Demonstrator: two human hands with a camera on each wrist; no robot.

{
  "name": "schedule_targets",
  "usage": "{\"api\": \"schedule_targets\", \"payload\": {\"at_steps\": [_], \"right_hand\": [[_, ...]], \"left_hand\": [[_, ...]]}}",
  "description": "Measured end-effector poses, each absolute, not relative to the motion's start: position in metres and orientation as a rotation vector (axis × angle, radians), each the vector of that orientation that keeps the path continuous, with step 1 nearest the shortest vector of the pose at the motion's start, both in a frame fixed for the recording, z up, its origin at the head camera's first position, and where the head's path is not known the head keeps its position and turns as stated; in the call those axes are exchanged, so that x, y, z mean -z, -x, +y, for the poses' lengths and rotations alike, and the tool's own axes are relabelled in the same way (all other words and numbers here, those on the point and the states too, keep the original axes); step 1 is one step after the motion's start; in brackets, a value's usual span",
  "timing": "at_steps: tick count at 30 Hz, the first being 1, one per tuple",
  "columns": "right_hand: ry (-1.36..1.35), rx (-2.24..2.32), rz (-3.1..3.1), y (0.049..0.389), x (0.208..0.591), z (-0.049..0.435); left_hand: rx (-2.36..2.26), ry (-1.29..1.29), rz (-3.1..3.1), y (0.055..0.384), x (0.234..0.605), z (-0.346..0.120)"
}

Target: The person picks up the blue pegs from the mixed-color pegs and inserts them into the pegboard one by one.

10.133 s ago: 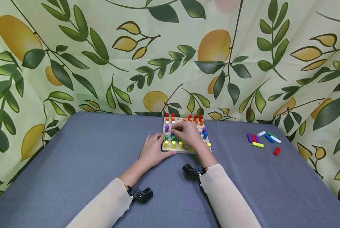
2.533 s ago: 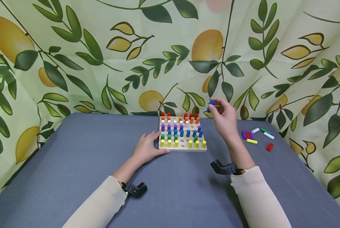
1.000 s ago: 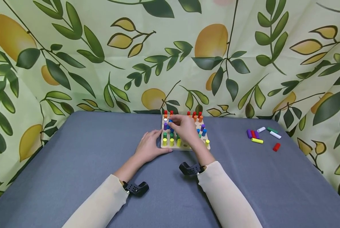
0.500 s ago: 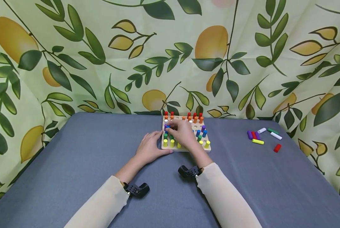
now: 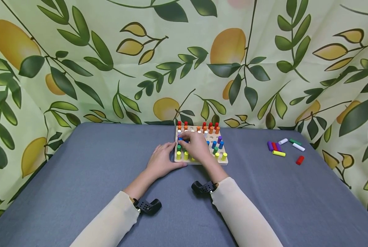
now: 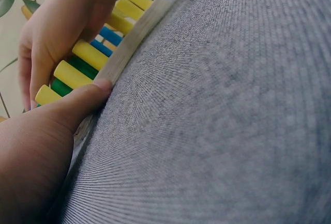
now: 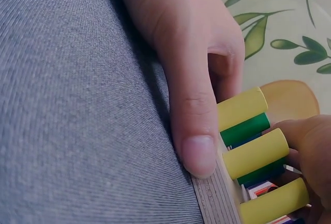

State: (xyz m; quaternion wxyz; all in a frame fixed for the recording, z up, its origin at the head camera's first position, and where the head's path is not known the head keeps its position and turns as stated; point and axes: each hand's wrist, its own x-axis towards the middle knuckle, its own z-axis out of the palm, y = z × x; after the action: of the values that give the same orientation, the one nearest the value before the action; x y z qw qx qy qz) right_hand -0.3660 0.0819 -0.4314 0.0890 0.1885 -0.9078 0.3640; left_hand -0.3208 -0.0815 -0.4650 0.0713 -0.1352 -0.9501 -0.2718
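A wooden pegboard (image 5: 224, 163) lies on the table with rows of coloured pegs standing in it. My left hand (image 5: 163, 159) holds its near left corner, the fingers along the left side and the thumb (image 7: 198, 154) against the front edge. My right hand (image 5: 197, 145) is over the board's left part. Its thumb and fingertips pinch a blue peg (image 5: 180, 140) at the left end of the blue row; whether the peg is in its hole is hidden. Yellow pegs (image 6: 90, 55) line the front row. My right hand covers much of the middle rows.
Several loose pegs lie on the table to the right: purple, red and white ones, a green peg (image 5: 295, 141), a yellow peg (image 5: 279, 153) and, set apart, a red peg (image 5: 299, 160). A leaf-patterned cloth (image 5: 177, 27) hangs behind the blue-grey table (image 5: 94, 178).
My right hand carried the blue peg from right of the board to its left part, then moved slightly left and down with it. The left hand stays at the board's corner.
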Motion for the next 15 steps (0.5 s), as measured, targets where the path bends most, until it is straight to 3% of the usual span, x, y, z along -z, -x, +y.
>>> {"api": "schedule_targets", "payload": {"at_steps": [15], "right_hand": [[-0.556,-0.963,-2.737,0.3639,0.4316,0.0798]], "left_hand": [[0.812,0.398,-2.869,0.3213,0.4655,-0.0814]]}}
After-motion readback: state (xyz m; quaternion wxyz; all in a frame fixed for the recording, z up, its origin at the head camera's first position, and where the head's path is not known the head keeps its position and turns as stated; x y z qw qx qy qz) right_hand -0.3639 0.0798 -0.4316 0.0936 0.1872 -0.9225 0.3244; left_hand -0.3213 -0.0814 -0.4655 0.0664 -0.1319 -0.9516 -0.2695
